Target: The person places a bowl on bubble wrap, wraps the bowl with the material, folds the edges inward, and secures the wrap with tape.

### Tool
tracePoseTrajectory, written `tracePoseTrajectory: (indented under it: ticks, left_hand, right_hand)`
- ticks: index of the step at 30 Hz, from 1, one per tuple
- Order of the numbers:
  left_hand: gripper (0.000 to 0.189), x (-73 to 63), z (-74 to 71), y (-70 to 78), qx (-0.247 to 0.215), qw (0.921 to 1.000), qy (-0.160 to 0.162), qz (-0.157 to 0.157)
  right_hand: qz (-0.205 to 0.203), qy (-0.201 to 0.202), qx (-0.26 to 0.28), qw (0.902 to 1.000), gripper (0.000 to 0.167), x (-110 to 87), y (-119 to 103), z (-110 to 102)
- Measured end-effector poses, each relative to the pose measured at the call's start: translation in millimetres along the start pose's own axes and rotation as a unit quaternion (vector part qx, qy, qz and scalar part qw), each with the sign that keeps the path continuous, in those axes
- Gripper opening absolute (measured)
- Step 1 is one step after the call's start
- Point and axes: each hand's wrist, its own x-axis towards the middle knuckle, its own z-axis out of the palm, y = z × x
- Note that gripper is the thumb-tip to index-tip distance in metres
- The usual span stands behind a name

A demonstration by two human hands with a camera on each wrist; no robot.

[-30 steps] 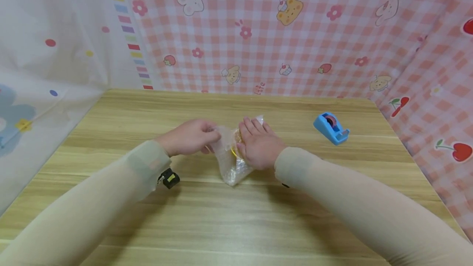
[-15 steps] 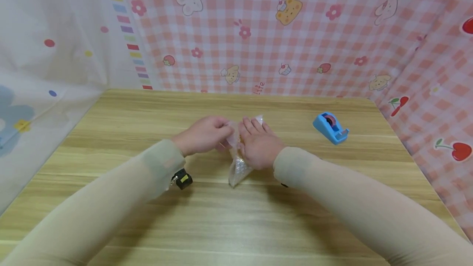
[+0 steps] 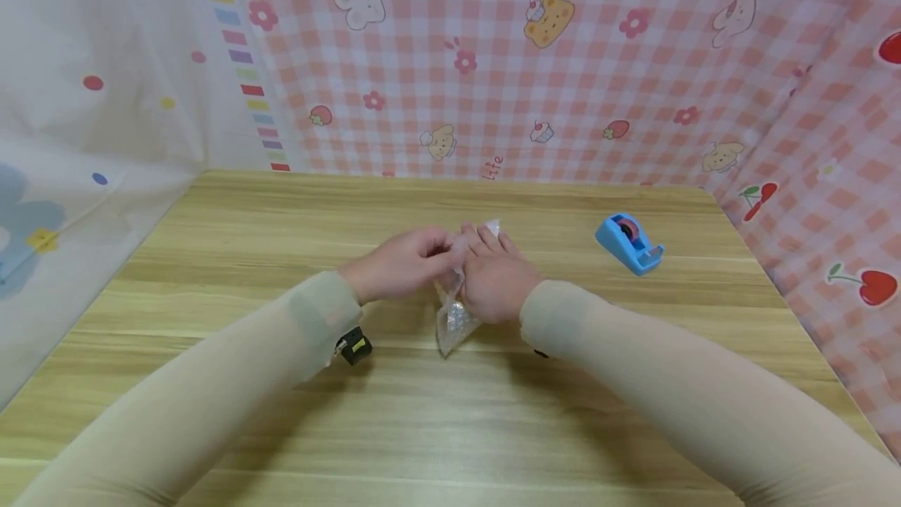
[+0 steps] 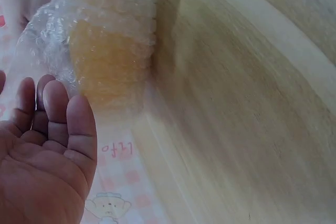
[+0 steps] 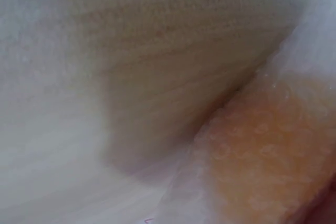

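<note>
A sheet of clear bubble wrap [image 3: 456,325] lies folded around a yellow-orange object [image 4: 105,61], whose kind the wrap hides. My left hand [image 3: 401,263] pinches the loose flap between thumb and fingers and holds it over toward the other hand. In the left wrist view, the remaining fingers [image 4: 79,124] curve loosely beside the bundle. My right hand [image 3: 500,284] presses on top of the bundle, fingers straight and pointing away. Up close in the right wrist view, the orange patch [image 5: 262,166] shows through the bubbles.
A blue tape dispenser [image 3: 629,243] with a pinkish roll stands at the right of the wooden table [image 3: 450,429]. Pink checked cloth [image 3: 436,45] hangs along the back and right, and white dotted cloth [image 3: 105,124] on the left.
My left hand has moved to the right, folding the bubble wrap flap over toward the right hand and covering the yellow part. The right hand has stayed in place.
</note>
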Motion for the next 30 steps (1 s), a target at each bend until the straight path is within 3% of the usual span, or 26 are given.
tracePoseTrajectory:
  ticks: [5,9,12,17,23,30]
  left_hand:
    - [0.023,1.7,3.4,-3.5,0.008,0.9995,-0.012,0.029]
    - [0.025,3.4,6.9,-3.5,0.044,0.9984,-0.009,0.035]
    - [0.029,3.9,9.1,-3.1,0.077,0.9961,-0.003,0.044]
    - [0.038,4.8,12.9,-3.6,0.133,0.9898,0.012,0.048]
    - [0.045,5.7,18.3,-3.6,0.209,0.9769,0.02,0.041]
    - [0.044,7.3,22.8,-6.2,0.236,0.9703,0.027,0.048]
  right_hand:
    - [0.007,0.01,0.01,0.9999,0.066,-0.1,2.7,2.1]
    - [0.014,0.018,0.064,0.9977,0.054,3.3,11.3,5.4]
    - [-0.011,0.021,0.111,0.9935,0.046,3.3,19.3,2.3]
    - [-0.02,0.018,0.162,0.9864,0.064,-1.5,30.3,-8.2]
    - [0.016,0.005,0.145,0.9893,0.068,-5.4,40.1,-9.9]
    - [0.013,0.006,0.173,0.9848,0.071,-7.3,43.0,-4.1]
